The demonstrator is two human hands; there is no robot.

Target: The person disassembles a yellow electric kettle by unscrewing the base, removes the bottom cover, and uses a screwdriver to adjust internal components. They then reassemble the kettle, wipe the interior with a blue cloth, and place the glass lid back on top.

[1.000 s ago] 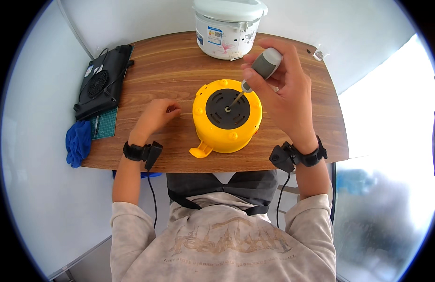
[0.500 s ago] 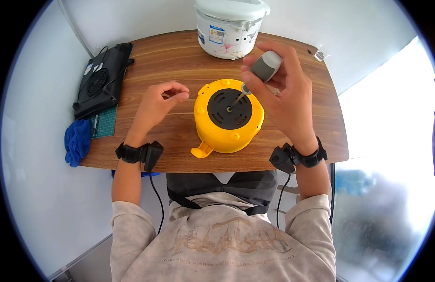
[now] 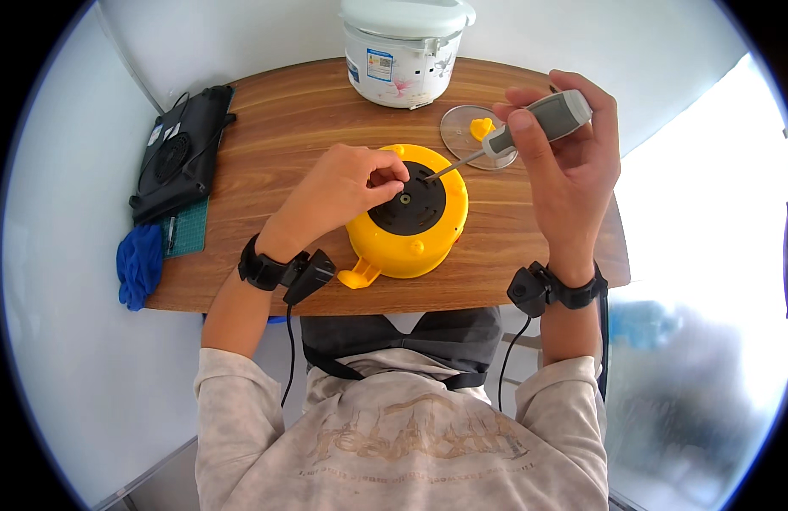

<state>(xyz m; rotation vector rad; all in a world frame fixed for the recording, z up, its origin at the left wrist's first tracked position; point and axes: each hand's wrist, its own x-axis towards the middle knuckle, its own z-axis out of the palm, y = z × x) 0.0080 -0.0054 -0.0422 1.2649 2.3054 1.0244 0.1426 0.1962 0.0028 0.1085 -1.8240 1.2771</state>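
Observation:
A yellow electric pot rests bottom up on the table, its handle at the near left. Slots ring its round black base plate, and a brass-coloured spot shows at the plate's centre. My right hand grips a grey screwdriver, held tilted. The shaft points down left, with its tip over the plate's far right part, off the centre. Over the plate's left part, my left hand is closed with thumb and fingertips together. Whatever may be between those fingertips is too small to make out.
Behind the pot lies a clear glass lid with a yellow knob. A white rice cooker stands at the far edge. To the left are a black laptop cooling stand, a green cutting mat and a blue cloth.
My right hand has drawn the screwdriver back to the right, its tip leaving the plate's centre. My left hand has come in from the left over the plate. The glass lid has come into sight.

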